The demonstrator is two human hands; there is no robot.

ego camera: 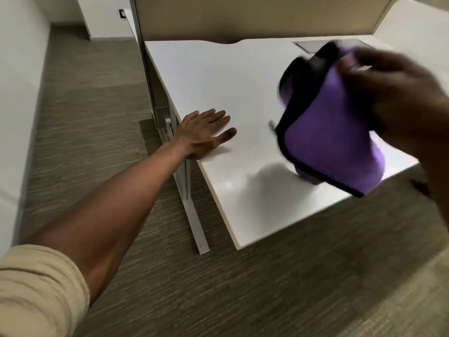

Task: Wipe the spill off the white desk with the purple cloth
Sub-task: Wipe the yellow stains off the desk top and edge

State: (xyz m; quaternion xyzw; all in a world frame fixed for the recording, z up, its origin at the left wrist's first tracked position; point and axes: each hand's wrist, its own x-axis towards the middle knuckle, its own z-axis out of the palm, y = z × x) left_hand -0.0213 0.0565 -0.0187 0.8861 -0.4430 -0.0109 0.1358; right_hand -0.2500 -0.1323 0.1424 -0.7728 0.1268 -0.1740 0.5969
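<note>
So the left hand [204,132] is lying flat on the white surface [218,76], fingers straight and spread a bit, right at the left edge close to where the metal leg [192,210] comes down. It's not holding anything, just palm down on the top. The right hand [398,93] is up off the surface over the right part, and it's got the purple cloth [332,132] bunched in its fingers. The cloth has a dark border and hangs down from the grip, pretty motion-blurred, with its shadow on the surface below near the front edge. Can't honestly make out a spill anywhere, the top just looks shiny there. There's a grey cutout panel [313,46] at the back edge, a tan divider [243,18] behind it, and carpet [97,113] all around.
</note>
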